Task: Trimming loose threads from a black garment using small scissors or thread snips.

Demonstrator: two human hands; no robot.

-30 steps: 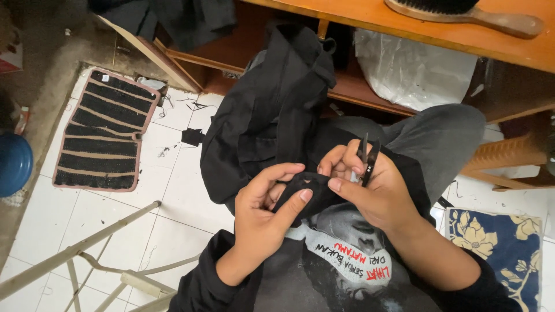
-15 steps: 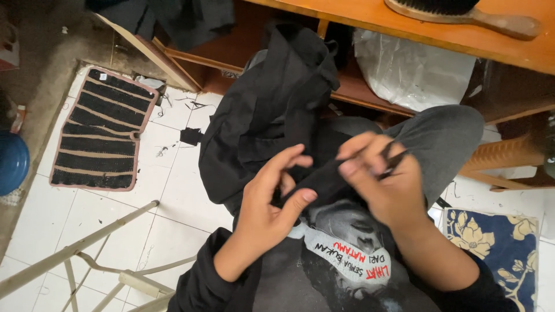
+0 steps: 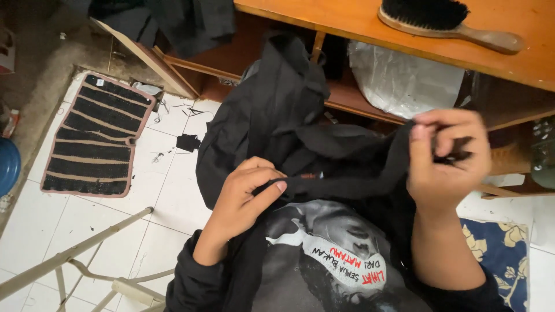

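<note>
One black garment (image 3: 289, 121) stretched between two hands: left hand (image 3: 245, 196), right hand (image 3: 448, 159).

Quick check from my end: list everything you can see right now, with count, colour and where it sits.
black garment: one, black, draped over the lap, an edge pulled taut between both hands
brush: one, wooden with dark bristles, on the wooden table top
wooden table: one, orange-brown, top of view
plastic bag: one, clear-whitish, on the shelf under the table
striped mat: one, black with tan stripes, on the white tile floor at left
floral mat: one, blue with pale flowers, lower right
metal frame: one, pale grey, lower left
fabric scrap: one, black, on the tiles
left hand: pinching the fabric edge
right hand: closed on the fabric's other end
</note>
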